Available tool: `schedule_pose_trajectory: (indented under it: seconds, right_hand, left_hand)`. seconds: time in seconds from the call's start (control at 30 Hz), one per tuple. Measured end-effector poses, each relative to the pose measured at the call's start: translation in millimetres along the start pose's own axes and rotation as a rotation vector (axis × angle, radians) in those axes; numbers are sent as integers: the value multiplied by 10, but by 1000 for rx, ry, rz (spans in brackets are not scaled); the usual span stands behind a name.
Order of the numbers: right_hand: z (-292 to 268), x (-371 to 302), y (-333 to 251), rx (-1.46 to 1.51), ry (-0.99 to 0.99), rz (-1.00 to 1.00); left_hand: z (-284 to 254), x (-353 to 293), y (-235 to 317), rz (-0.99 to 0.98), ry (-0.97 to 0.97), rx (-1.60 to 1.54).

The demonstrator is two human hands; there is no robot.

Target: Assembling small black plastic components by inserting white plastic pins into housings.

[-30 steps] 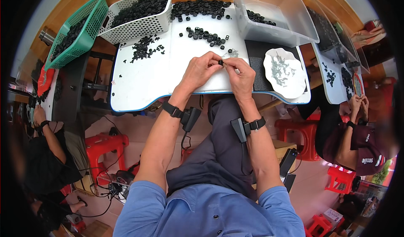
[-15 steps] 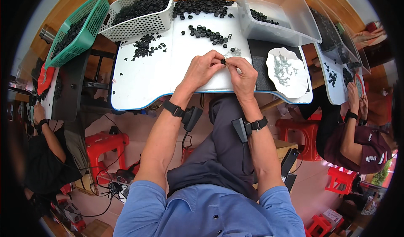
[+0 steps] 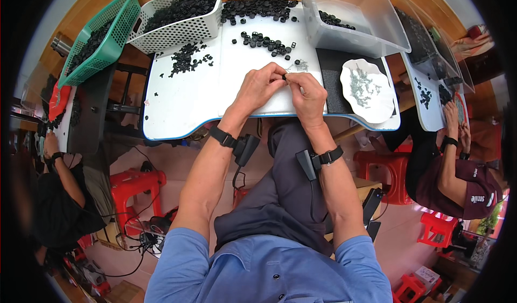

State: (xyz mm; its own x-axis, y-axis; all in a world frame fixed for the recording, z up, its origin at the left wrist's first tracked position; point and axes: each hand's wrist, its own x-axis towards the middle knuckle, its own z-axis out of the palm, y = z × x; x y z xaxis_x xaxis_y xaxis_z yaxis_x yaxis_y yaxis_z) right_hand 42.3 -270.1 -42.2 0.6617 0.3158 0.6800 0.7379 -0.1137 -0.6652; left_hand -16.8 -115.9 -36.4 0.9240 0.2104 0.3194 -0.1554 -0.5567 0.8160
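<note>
Over the front part of the white table (image 3: 183, 103), my left hand (image 3: 259, 90) and my right hand (image 3: 308, 95) meet fingertip to fingertip. Pinched in the left fingers is a small round black plastic part (image 3: 284, 78). The right thumb and fingers press together at its side; whatever tiny thing they may hold is hidden. Just beyond my hands lie some small clear pieces (image 3: 301, 66) and a loose group of black round parts (image 3: 264, 43). To the right, a white scalloped plate (image 3: 383, 106) bears many small pale greenish pieces (image 3: 362, 87).
A white basket (image 3: 183, 40) and a green basket (image 3: 116, 50) of black parts stand at the left. Smaller black pieces (image 3: 188, 58) lie nearby. A clear bin (image 3: 366, 39) is at the back right. Co-workers sit on both sides; red stools (image 3: 137, 187) stand on the floor.
My hands stay together at nearly the same spot, with the right fingers shifted very slightly left. The black part remains between them.
</note>
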Motion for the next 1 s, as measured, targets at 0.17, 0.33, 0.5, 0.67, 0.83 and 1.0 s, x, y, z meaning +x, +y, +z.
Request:
schedule_pose_trajectory:
  seconds: [0.17,0.33,0.5,0.67,0.83,1.0]
  right_hand:
    - [6,1,-22,-68,9,-71]
    - [5,-23,-41,-105,-13,-54]
    - [39,-38,-27,-93,17,-54]
    - [23,-25,-19,-59,21,-54]
    - [-22,1,11,163,50,250]
    - [-24,-12,132,274,238,371]
  left_hand:
    - [-8,26,24,-15,-20,-11]
    - [-80,57,-15,-108,-119,-26]
    - [-108,85,5,-221,-136,-268]
    - [-146,150,24,-257,-204,-363]
    - [-144,115,-9,-233,-159,-317]
    - [-95,91,-44,-213,-99,-381]
